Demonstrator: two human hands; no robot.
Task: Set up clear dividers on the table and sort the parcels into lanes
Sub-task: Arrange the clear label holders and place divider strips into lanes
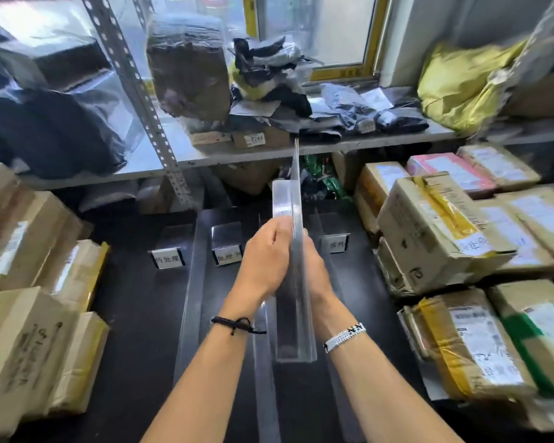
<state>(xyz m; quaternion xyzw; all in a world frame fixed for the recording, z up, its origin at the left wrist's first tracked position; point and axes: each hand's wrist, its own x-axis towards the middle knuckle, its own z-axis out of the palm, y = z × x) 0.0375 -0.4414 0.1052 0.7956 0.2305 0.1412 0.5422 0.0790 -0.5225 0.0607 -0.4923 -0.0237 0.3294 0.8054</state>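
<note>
Stockroom clutter presses in on all sides: a metal shelf (237,155) at the back is heaped with poly bags and wrapped bundles, and taped cardboard parcels are stacked on the left (29,346) and on the right (445,238) of a dark table (135,330).

Down the bare middle strip of the table, a placed divider (194,282) already lies lengthwise. More clear strips seem to lie beside it, though their edges are hard to pick out against the dark top. At the far end stand three small label stands (168,259) with white handwritten cards, apparently one at the head of each lane.

The person holds another clear divider (293,314) lifted off the table, its upright pane edge-on to the viewer and running away toward the shelf. The left hand (266,260) grips it from one side with its fingers curled onto the plastic. The right hand (314,266) clasps the other side, and is partly seen through the pane.

I judge this to be the set-up step, with no parcel sorted into a lane so far. The next move calls for lowering this divider flat and parallel to the placed one. It should sit between two label stands, with its base squarely on the table so the lanes stay even.
</note>
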